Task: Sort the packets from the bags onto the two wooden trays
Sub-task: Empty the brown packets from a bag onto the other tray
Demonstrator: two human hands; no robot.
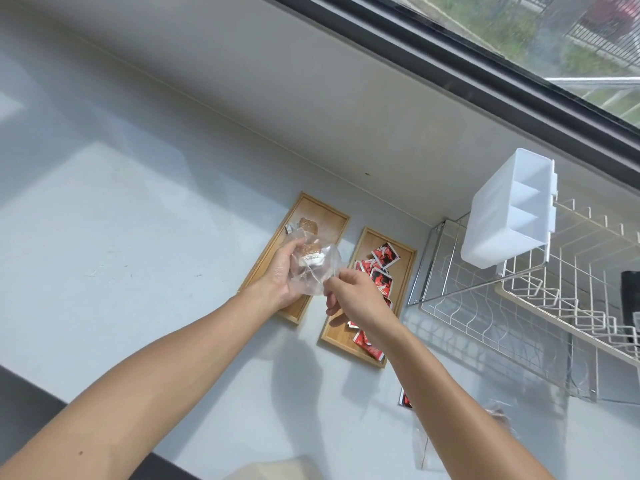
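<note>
While the left hand (282,271) cups a clear bag (313,268), the right hand (353,296) pinches its edge. Both grips hold it above the left tray (341,216).

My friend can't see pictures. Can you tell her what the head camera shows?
Two bare hands hold a clear plastic bag of brownish packets above the left wooden tray: the left hand grips it, the right hand pinches its edge. The right wooden tray holds red packets, beside a wire dish rack.
</note>
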